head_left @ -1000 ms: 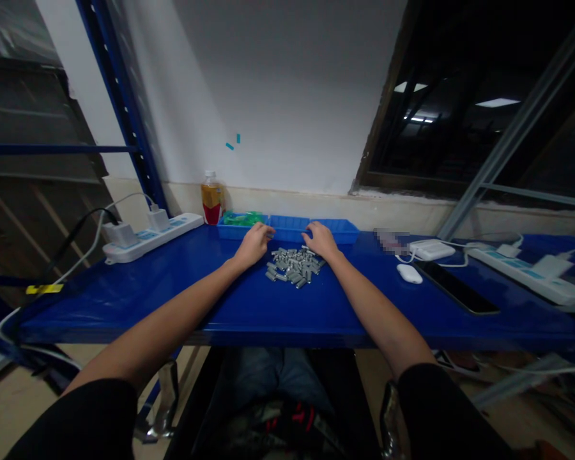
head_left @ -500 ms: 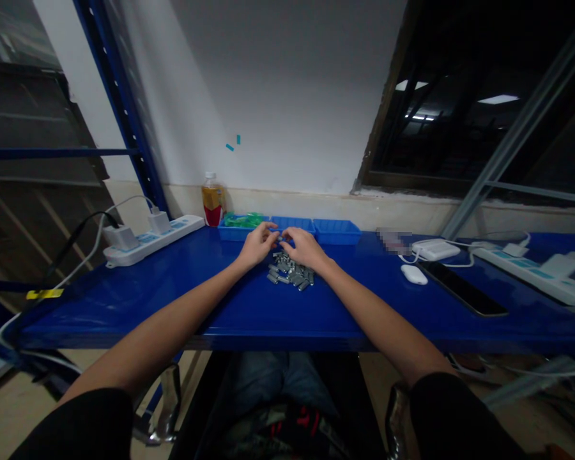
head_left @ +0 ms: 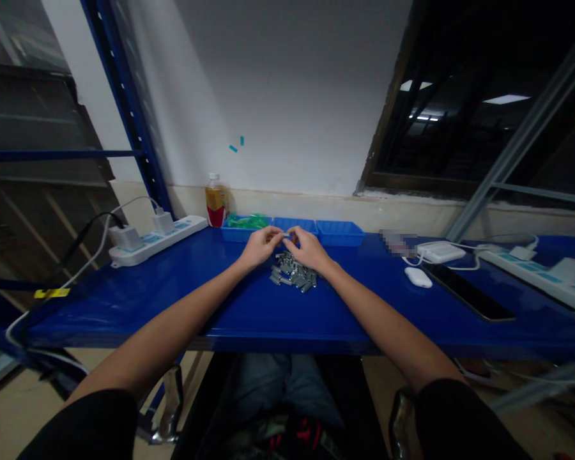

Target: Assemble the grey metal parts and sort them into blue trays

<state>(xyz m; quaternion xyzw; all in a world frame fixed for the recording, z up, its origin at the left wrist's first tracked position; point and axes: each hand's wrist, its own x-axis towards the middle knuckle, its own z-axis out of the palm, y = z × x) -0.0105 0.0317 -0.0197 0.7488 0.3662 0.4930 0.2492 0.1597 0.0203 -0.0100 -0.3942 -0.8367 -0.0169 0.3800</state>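
My left hand (head_left: pixel 261 246) and my right hand (head_left: pixel 307 248) meet fingertip to fingertip above the far side of a pile of small silver metal cylinders (head_left: pixel 294 276). Pinched between them is a small light-coloured metal piece (head_left: pixel 285 236), too small and blurred to make out in detail. Fingers of both hands are curled closed around its two ends. The loose cylinders lie scattered flat on the blue table just below my hands. Behind my fingers stands the middle blue tray (head_left: pixel 297 225), partly hidden by them.
A left blue tray (head_left: pixel 232 235) holds green plastic; a right blue tray (head_left: pixel 340 234) adjoins the row. A drink bottle (head_left: pixel 215 203) stands behind. Power strips (head_left: pixel 160 239) with cables flank the table (head_left: pixel 172 306). At right lie a phone (head_left: pixel 472 292) and a white earbud case (head_left: pixel 418 277).
My hands have come slightly together at the fingertips, and the metal piece now shows between them. The whole view has shifted a little; the pile looks about the same.
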